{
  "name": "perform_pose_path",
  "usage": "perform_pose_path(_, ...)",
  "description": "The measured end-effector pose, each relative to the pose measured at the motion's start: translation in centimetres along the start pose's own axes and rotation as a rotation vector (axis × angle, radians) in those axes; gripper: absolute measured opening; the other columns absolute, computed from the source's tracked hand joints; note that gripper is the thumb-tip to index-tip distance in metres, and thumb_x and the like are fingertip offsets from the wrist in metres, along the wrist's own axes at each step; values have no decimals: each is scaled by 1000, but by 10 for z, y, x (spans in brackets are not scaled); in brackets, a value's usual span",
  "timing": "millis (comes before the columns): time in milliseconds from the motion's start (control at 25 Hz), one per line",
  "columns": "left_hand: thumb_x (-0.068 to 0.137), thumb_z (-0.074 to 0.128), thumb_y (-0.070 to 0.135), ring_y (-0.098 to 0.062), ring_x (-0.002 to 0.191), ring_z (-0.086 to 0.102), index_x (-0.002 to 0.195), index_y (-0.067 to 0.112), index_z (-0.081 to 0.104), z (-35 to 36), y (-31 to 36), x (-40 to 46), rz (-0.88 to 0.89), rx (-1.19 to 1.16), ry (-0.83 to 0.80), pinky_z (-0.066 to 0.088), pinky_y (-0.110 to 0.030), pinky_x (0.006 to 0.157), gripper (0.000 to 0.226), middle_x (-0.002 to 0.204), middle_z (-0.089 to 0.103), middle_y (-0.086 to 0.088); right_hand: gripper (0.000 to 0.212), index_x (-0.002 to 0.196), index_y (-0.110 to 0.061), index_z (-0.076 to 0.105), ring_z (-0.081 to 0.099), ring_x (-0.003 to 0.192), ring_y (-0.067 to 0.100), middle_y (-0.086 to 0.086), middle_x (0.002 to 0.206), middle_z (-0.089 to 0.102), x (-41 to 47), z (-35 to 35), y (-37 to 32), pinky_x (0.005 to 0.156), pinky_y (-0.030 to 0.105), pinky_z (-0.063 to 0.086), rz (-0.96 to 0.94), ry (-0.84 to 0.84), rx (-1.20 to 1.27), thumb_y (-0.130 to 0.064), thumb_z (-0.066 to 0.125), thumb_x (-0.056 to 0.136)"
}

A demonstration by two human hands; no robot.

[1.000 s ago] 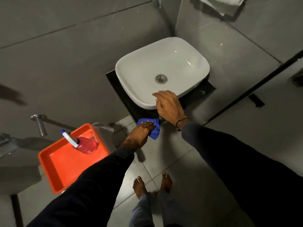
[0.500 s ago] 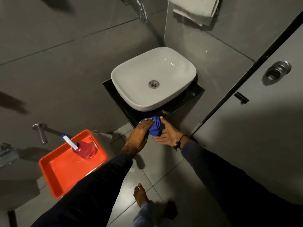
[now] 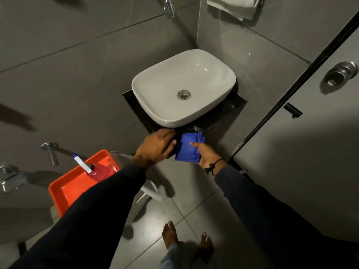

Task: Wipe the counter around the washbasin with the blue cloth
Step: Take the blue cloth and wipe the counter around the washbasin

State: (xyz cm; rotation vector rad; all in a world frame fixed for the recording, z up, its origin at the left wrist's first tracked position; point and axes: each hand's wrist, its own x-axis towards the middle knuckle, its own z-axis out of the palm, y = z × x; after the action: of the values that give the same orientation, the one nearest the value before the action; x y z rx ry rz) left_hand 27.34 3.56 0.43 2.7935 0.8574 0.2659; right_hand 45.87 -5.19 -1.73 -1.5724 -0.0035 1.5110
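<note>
A white washbasin (image 3: 184, 86) sits on a small black counter (image 3: 236, 106) in the corner. The bunched blue cloth (image 3: 187, 148) is at the counter's front edge, just below the basin. My right hand (image 3: 207, 157) holds the cloth from underneath, thumb on top. My left hand (image 3: 155, 147) lies palm down beside it on the left, fingertips touching the cloth's edge at the counter's front corner. Wet specks show on the counter just above the cloth.
An orange tray (image 3: 64, 191) with a pink spray bottle (image 3: 97, 169) stands at the left. A tap (image 3: 168, 6) and a white towel (image 3: 235, 5) hang above the basin. A grey door with a round knob (image 3: 341, 72) closes the right side. My bare feet (image 3: 187, 239) stand on floor tiles.
The cloth has passed from under my left hand into my right hand. My right hand came off the basin rim and down to the counter's front edge. My head tilted up.
</note>
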Motion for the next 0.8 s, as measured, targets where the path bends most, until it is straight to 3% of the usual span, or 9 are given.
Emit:
perform_pose_path(80,102,43,30,-36,137,50,143,7,51,-14,-21,30,-74,92,96,44,-47,112,48,150,51,-15,36,122,-4,64,66,96,33,18,110,69,2,-7,-6,90,45,56,-82,148,-26,-9,65,87)
perform_pose_path(160,104,32,36,-32,153,26,156,11,32,-22,-37,64,-120,200,40,26,-51,124,57,165,29,-8,27,111,-7,67,64,89,29,13,99,68,6,-9,-2,77,35,56,-237,325,-136,-10,66,84)
perform_pose_path(240,105,22,42,-27,158,10,160,16,19,-17,-48,89,-123,245,-45,15,-52,127,61,170,12,-3,30,113,-15,65,67,92,30,11,102,70,6,1,7,75,35,58,-446,434,-577,-15,66,83)
perform_pose_path(320,105,15,46,-25,159,2,161,17,12,-6,-60,102,-101,240,-125,9,-51,128,63,171,5,-2,52,133,-21,55,67,109,32,11,125,67,13,26,27,89,42,58,-742,365,-1132,-17,68,83)
perform_pose_path(400,103,8,49,-23,159,-1,161,18,10,7,-69,104,-90,223,-172,6,-50,129,66,171,3,-1,74,150,-18,39,47,138,33,10,153,46,28,50,46,113,47,42,-956,179,-1552,-12,68,82)
perform_pose_path(480,101,2,52,-22,159,0,161,19,11,17,-75,105,-85,220,-172,5,-50,129,69,171,5,-1,84,158,-17,23,18,154,32,7,166,24,46,60,60,125,51,17,-942,80,-1814,-15,66,86)
perform_pose_path(560,100,-1,55,-21,159,1,161,18,10,20,-77,107,-77,207,-159,5,-50,129,72,171,6,-1,87,160,-17,11,2,157,30,5,169,10,59,57,66,126,52,6,-860,58,-1883,-18,62,89)
perform_pose_path(680,101,2,56,-21,159,0,161,17,6,19,-77,105,-43,217,-138,6,-49,129,72,171,3,-2,85,160,-18,2,-6,157,30,4,170,-1,69,42,64,126,52,3,-833,74,-1948,-15,55,93)
perform_pose_path(800,102,8,56,-20,159,-2,162,17,3,16,-76,103,10,197,-147,6,-48,129,71,171,0,-2,80,160,-19,-2,-6,157,27,2,170,-3,81,11,34,127,48,0,-732,226,-1882,-14,46,97)
